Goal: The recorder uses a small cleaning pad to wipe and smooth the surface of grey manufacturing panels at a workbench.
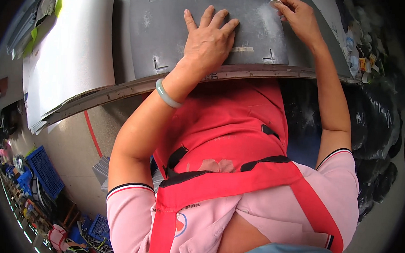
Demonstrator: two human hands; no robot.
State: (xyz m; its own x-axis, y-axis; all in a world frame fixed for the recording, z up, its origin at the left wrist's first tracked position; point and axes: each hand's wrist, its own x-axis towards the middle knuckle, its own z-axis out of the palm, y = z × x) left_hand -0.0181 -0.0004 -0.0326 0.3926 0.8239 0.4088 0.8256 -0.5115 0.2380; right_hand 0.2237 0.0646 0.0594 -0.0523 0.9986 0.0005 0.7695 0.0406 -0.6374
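Grey sheet (208,17) under flat left hand (209,42), right hand (297,17) pinching pale disc (276,2)

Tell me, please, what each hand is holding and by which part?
The right hand pinches a small pale disc by its edge. The left hand holds nothing; it presses flat on the grey sheet.

A dark grey sheet (207,30) marked with pale chalky smudges and small black corner marks is seen on the table. A strip of beige tape (242,49) is stuck on it. White sheets (73,51) are stacked at the left. A pale green bangle (166,95) is worn on the left wrist. A red apron (238,142) with black trim is worn over a pink shirt (129,209) edged in black and red stripes. Blue crates (44,171) are seen on the floor.
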